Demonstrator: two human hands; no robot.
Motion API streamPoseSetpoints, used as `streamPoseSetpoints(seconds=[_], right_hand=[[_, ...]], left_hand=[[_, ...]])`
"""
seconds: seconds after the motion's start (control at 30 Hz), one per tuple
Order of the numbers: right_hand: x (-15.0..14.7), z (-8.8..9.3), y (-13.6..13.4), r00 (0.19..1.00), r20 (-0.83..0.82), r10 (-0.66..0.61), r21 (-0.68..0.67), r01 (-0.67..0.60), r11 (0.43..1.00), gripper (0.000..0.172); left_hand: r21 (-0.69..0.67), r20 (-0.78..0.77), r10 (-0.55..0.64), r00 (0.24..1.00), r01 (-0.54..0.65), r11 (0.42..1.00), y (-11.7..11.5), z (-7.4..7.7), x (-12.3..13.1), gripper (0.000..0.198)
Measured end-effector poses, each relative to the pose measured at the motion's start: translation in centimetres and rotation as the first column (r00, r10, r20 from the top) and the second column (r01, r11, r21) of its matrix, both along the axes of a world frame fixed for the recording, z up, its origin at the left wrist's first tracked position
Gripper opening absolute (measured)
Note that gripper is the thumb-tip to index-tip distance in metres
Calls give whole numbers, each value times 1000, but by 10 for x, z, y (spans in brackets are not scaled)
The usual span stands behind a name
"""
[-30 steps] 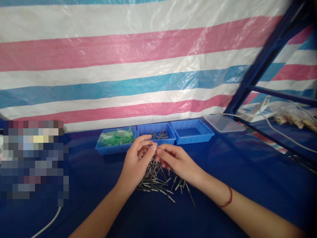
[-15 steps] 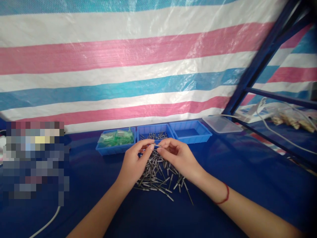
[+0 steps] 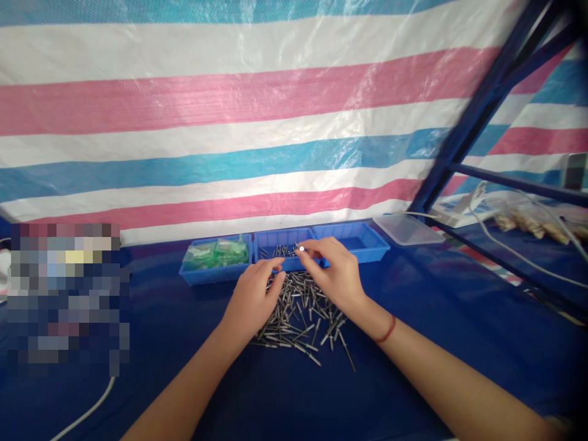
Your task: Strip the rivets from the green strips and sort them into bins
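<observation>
Between the thumb and fingertips of my right hand (image 3: 339,274) a blind rivet (image 3: 301,249) is pinched, its pale round head facing me. It is over the front of the middle blue bin (image 3: 289,264), where several more rivets lie. My left hand (image 3: 252,297) is at the left side of a loose pile of blind rivets (image 3: 294,312), thumb and forefinger apart with nothing seen between them. Its other fingers are partly hidden. The pile of silvery rivets with long thin pins spreads on the dark blue table between my wrists.
A left blue bin (image 3: 197,278) holds green and clear plastic packets. The right blue bin (image 3: 367,254) adjoins the middle one. Beyond it lies a translucent plastic lid (image 3: 407,229). A blue metal frame (image 3: 441,177) rises at right, and a white cable (image 3: 87,413) lies at left.
My right hand has moved forward to the middle bin with the rivet. My left thumb and forefinger have let go of the rivet and parted.
</observation>
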State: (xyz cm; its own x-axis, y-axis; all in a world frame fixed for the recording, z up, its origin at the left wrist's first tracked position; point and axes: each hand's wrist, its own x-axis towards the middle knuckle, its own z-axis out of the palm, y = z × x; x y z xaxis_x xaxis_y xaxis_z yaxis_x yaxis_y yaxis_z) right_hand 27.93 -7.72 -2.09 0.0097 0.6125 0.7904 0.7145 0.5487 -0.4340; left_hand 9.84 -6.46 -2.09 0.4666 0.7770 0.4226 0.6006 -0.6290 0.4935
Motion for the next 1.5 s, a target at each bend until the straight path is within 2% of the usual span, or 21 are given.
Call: streamPoseSetpoints(seconds=[0.1,0.17,0.23,0.33,0.4,0.47,0.53,0.67,0.83,1.03,1.17,1.23,1.3,1.4,1.5], right_hand=[[6,-4,16,971,170,-168,-14,173,985,19],[10,-6,20,947,237,-218,-40,233,972,25],[15,-6,19,946,226,-234,-55,252,966,27],[19,-5,11,970,134,-202,-80,214,974,22],[19,-3,5,987,69,-148,-121,155,980,19],[17,-1,0,995,5,-97,-164,96,982,18],[13,1,-4,997,-43,-59,-190,49,981,18],[5,3,-9,998,-57,-4,-202,-7,979,17],[0,4,-14,998,-45,45,-213,-54,975,16],[-2,4,-15,995,-51,80,-218,-90,972,17],[0,7,-15,991,-105,84,-226,-106,968,16],[0,9,-16,984,-161,82,-240,-119,964,16],[-1,9,-16,975,-205,83,-260,-136,956,18],[-6,4,-18,964,-232,130,-289,-196,937,16],[-12,-2,-20,946,-256,197,-299,-271,915,11]], left_hand=[[21,-97,-5,995,7,1000,-1,3,-1,24],[23,-179,-36,983,41,999,-4,8,-2,24],[8,-254,-101,962,107,994,-7,13,-2,26],[-16,-334,-200,921,207,978,-12,18,-2,25],[-18,-372,-212,904,221,975,-15,19,-1,18],[-14,-388,-203,899,215,977,-18,16,1,13],[1,-384,-210,899,228,974,-20,12,5,18],[51,-409,-250,877,295,954,-26,3,16,19],[83,-481,-193,855,263,961,-30,-2,27,18],[40,-453,-168,875,209,977,-29,-4,25,14],[43,-344,-121,931,145,989,-28,-6,25,16],[4,-181,-70,981,72,997,-25,-6,24,17],[-86,28,-4,1000,7,996,-21,-7,22,17],[-224,266,93,960,-33,974,-15,-7,19,16],[-275,377,136,916,-29,961,-13,-6,18,14]])
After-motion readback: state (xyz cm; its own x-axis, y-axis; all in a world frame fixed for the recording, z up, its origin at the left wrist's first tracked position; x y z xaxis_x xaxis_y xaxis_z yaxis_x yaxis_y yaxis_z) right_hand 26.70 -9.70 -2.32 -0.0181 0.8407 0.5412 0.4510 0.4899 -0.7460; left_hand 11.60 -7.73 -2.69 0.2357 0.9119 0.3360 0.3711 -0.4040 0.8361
